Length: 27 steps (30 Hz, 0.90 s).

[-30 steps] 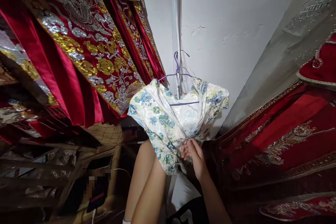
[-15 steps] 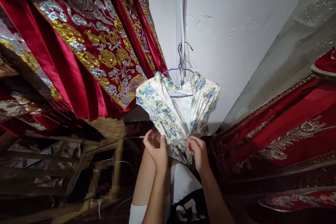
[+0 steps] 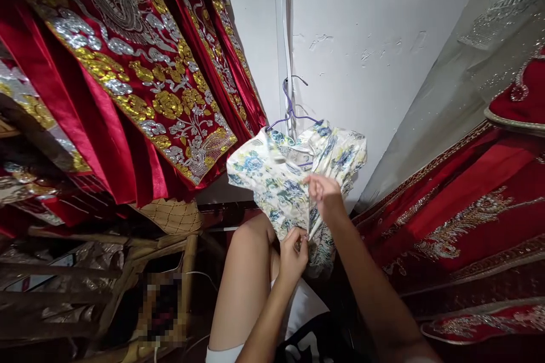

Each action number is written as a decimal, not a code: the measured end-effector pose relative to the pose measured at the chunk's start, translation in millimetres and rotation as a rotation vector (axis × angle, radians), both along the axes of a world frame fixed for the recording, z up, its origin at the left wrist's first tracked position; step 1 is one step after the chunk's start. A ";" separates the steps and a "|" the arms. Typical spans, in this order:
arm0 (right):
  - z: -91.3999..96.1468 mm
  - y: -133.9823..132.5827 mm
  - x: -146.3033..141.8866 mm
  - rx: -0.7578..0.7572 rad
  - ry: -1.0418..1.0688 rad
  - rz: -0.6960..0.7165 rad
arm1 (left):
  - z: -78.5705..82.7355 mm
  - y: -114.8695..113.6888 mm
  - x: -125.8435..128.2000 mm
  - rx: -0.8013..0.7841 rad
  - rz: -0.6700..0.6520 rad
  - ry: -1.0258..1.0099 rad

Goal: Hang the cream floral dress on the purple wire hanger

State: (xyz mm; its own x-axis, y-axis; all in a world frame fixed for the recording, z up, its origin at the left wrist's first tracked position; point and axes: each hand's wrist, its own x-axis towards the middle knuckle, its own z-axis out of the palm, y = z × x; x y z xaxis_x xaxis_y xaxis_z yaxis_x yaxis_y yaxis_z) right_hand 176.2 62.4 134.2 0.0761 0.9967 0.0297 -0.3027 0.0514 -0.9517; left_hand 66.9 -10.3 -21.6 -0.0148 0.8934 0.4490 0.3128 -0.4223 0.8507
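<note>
A white garment with a blue and green flower print (image 3: 272, 173) hangs on a purple wire hanger (image 3: 292, 113) hooked to a metal rail on the white wall. My left hand (image 3: 293, 252) pinches the garment's lower front edge, fingers closed on the cloth. My right hand (image 3: 324, 195) is higher up, fingers closed on the same front edge near the middle of the garment. The cloth bunches between the two hands. My bare knee sits just below and left of the garment.
Red satin robes with gold and silver embroidery (image 3: 128, 74) hang at the left. More red embroidered cloth (image 3: 460, 215) lies at the right under a clear plastic cover. A woven bamboo chair (image 3: 170, 238) stands at lower left.
My right hand rose from the garment's hem to its middle. My left hand shifted right and closed on the lower edge. The garment is bunched up more.
</note>
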 end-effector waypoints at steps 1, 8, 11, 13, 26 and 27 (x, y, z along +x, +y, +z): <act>19.6 16.1 2.3 0.044 0.004 0.006 | -2.2 1.9 -2.7 0.002 -0.025 0.045; 64.2 43.9 -11.0 0.297 0.003 0.093 | 56.8 33.7 -43.0 -0.016 -0.223 0.344; 54.7 29.9 -17.5 0.328 -0.129 0.115 | 134.1 57.7 -57.5 0.245 -0.103 0.189; 55.6 26.2 -18.6 0.360 -0.178 0.125 | 182.7 75.1 -61.9 0.413 0.009 0.187; -24.6 38.5 -4.0 0.194 -0.313 0.084 | 228.9 131.4 -108.1 0.256 0.365 -0.570; -32.3 33.1 -3.1 0.172 -0.288 0.097 | 226.2 138.5 -121.7 0.168 0.385 -0.735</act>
State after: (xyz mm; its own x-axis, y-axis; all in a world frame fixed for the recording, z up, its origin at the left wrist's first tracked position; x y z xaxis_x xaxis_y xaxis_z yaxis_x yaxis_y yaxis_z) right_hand 173.1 95.5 101.9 -0.0545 0.9775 0.2040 -0.0340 0.2024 -0.9787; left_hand -54.9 128.2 204.6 -0.6447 0.6884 0.3323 -0.1475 -0.5386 0.8296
